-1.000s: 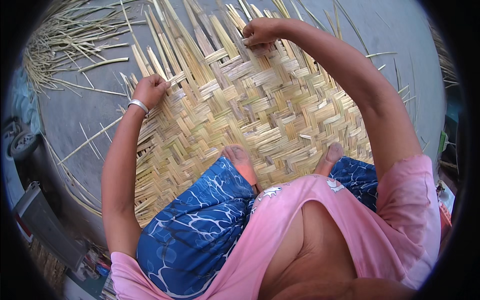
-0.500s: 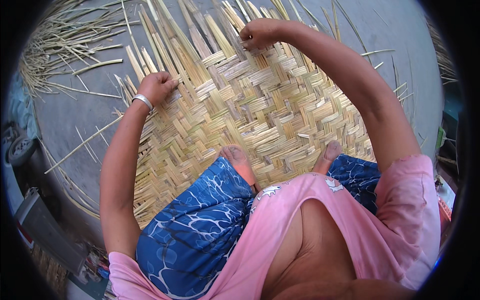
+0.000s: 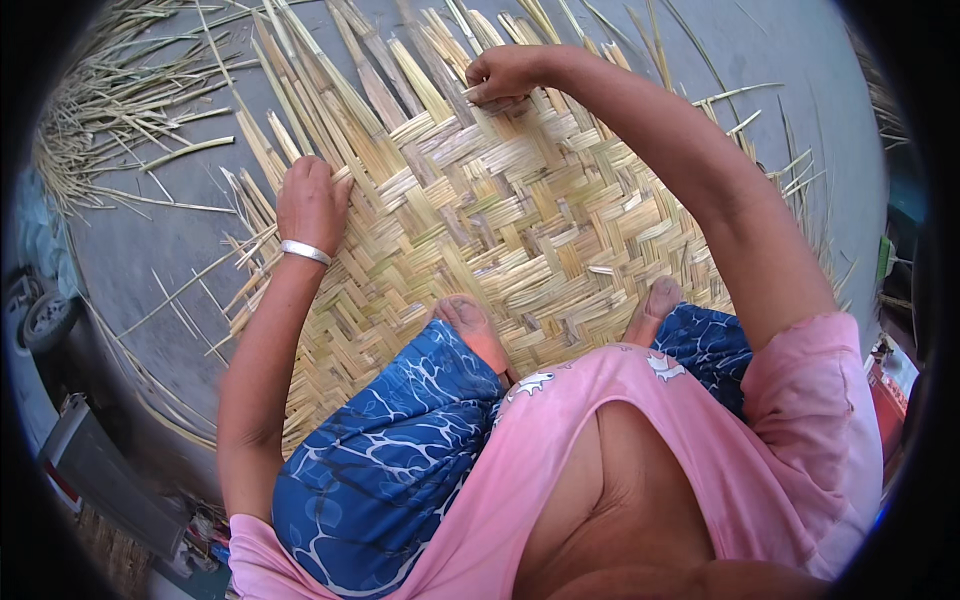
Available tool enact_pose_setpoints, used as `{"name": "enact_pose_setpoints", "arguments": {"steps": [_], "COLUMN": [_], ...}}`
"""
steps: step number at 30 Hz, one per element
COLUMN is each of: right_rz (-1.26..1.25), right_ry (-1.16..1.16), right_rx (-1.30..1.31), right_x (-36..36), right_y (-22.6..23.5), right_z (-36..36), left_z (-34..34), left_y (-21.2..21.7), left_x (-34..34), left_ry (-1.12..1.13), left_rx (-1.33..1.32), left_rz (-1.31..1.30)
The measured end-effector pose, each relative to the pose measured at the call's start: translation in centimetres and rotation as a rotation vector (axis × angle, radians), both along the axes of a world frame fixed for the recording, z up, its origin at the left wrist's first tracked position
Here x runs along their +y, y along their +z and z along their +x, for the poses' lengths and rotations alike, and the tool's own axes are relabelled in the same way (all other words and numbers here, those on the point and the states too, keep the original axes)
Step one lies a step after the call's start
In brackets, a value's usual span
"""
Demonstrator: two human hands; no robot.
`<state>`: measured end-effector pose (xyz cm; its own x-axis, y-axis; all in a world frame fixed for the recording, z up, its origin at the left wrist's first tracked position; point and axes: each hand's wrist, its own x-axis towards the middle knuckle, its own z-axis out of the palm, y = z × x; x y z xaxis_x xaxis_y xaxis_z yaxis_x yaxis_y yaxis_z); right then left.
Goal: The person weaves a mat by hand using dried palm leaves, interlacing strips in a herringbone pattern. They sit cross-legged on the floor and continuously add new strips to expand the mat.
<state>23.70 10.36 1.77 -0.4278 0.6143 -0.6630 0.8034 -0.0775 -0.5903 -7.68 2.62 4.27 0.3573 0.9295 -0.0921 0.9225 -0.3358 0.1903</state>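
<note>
A mat [image 3: 520, 240] of flattened, pale straw-coloured reed strips lies woven in a zigzag pattern under my bare feet. Long unwoven strips [image 3: 330, 95] fan out from its far left edge. My left hand [image 3: 312, 205], with a silver bracelet at the wrist, is closed around strips at the mat's left side; its palm side is hidden. At the far edge, my right hand [image 3: 500, 75] pinches the strips with thumb against curled fingers. The exact strip in that pinch is partly covered by the hand.
A heap of loose reed stalks [image 3: 120, 120] spreads over the grey floor [image 3: 150, 230] at the far left. Stray stalks lie along both sides of the mat. A wheel [image 3: 48, 318] and a grey panel [image 3: 110, 470] stand at the left rim.
My left hand has turned, its back now facing up and its wrist shifted right and nearer me. The right hand has moved slightly left, still pinching. Loose strips by the left hand have shifted.
</note>
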Motion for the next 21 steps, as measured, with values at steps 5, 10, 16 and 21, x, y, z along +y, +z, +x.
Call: {"name": "enact_pose_setpoints", "arguments": {"steps": [5,10,16,21], "right_rz": [-0.024,0.007,-0.001,0.249], "right_ry": [-0.042,-0.049,-0.035,0.145], "right_rx": [0.011,0.056,0.045,-0.134], "right_x": [0.4,0.5,0.8,0.2], "right_y": [-0.7,-0.4,-0.2,-1.6], "right_z": [0.3,0.2,0.5,-0.3], "left_z": [1.3,5.2,6.4,6.5], "left_y": [-1.2,-1.1,-1.8,-2.1], "left_x": [-1.9,-1.7,-1.3,-0.9], "left_ry": [0.010,-0.258,-0.327,-0.406], "left_rx": [-0.120,-0.148,0.019,0.084], "left_rz": [0.262,0.206,0.145,0.139]}}
